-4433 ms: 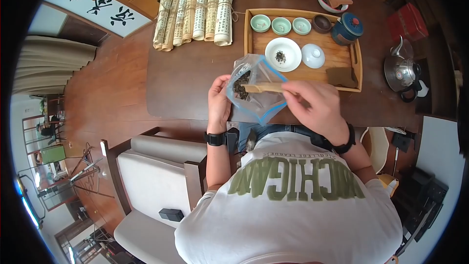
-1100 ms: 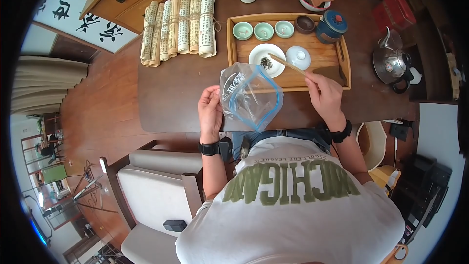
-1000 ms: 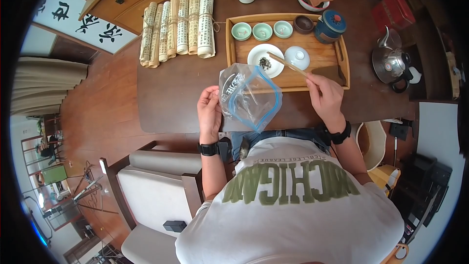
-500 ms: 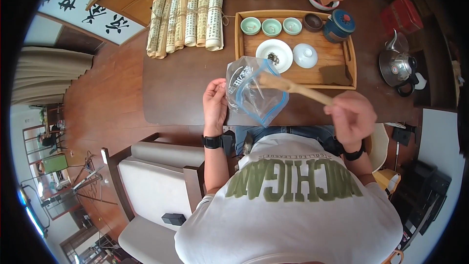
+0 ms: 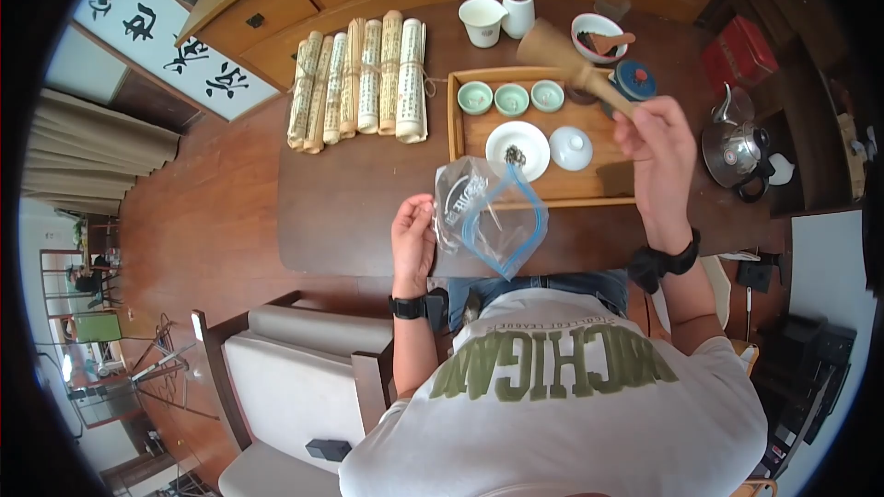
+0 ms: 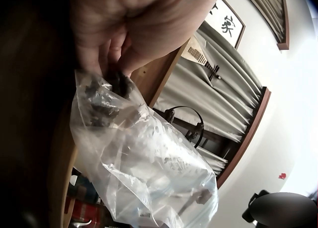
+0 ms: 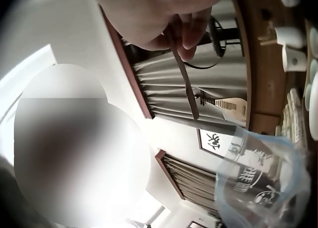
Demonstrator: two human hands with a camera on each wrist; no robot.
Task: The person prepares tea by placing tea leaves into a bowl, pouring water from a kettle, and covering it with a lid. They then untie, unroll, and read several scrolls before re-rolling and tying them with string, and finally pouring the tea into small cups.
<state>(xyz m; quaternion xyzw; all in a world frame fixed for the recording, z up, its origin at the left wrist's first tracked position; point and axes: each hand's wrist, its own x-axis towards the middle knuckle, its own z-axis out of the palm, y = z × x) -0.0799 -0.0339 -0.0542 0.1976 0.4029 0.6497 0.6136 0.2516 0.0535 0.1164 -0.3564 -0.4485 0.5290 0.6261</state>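
Observation:
My left hand [image 5: 414, 237] pinches the side of a clear zip bag [image 5: 502, 225] with a blue seal, its mouth spread towards the right. Dark contents [image 6: 102, 101] show in the bag close under the fingertips in the left wrist view. My right hand [image 5: 661, 152] grips the handle of a wooden tea scoop [image 5: 558, 52], raised and blurred, overlapping the tray's back right. In the right wrist view the scoop [image 7: 187, 84] shows edge-on. A white bowl [image 5: 536, 164] with a few dark tea leaves [image 5: 515, 156] stands on the wooden tray [image 5: 477, 136], beside a white lid [image 5: 571, 148].
Along the tray's back are green cups [image 5: 511, 99] and a blue jar [image 5: 635, 80]. Behind stand a white pitcher [image 5: 482, 21], a tool holder [image 5: 518, 17] and a bowl [image 5: 589, 28] with a wooden scoop. Scrolls [image 5: 359, 83] lie left; a kettle [image 5: 734, 147] stands right.
The scoop was inside the bag, then over the white bowl, then drawn back to the right. Now my right hand has lifted it towards the back. My left hand still holds the bag.

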